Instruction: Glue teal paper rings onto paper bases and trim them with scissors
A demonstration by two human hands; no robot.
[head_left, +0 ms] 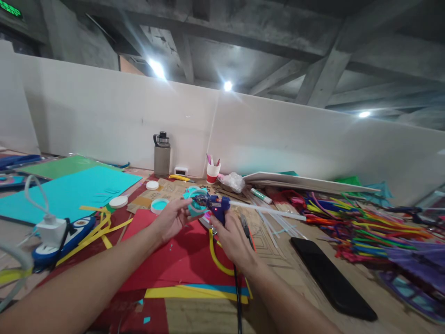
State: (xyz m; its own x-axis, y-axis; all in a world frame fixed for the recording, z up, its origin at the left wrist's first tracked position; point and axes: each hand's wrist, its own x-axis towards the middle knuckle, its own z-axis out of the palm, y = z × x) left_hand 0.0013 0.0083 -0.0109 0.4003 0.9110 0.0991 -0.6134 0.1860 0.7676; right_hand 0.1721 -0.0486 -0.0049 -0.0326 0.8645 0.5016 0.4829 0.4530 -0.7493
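Observation:
My left hand [171, 221] pinches a small round turquoise and white craft piece [195, 212] above the red paper sheets [153, 255]. In my right hand [235, 239] is a blue hot glue gun [219, 211], its red light showing. A long translucent glue stick [267, 210] juts from the gun's rear. The nozzle points left and overlaps the craft piece; whether they touch I cannot tell. A black cord [238, 297] runs down from the grip. Beneath the gun, a curved yellow strip [216, 257] lies on the red paper.
On the left are a power strip [66, 241], yellow paper strips [104, 227] and turquoise card [69, 190]. A black phone [332, 278] and colourful pipe cleaners [371, 227] lie right. Behind stand a bottle [162, 157] and a pen cup [213, 171]. White jar lids [118, 202] lie left of centre.

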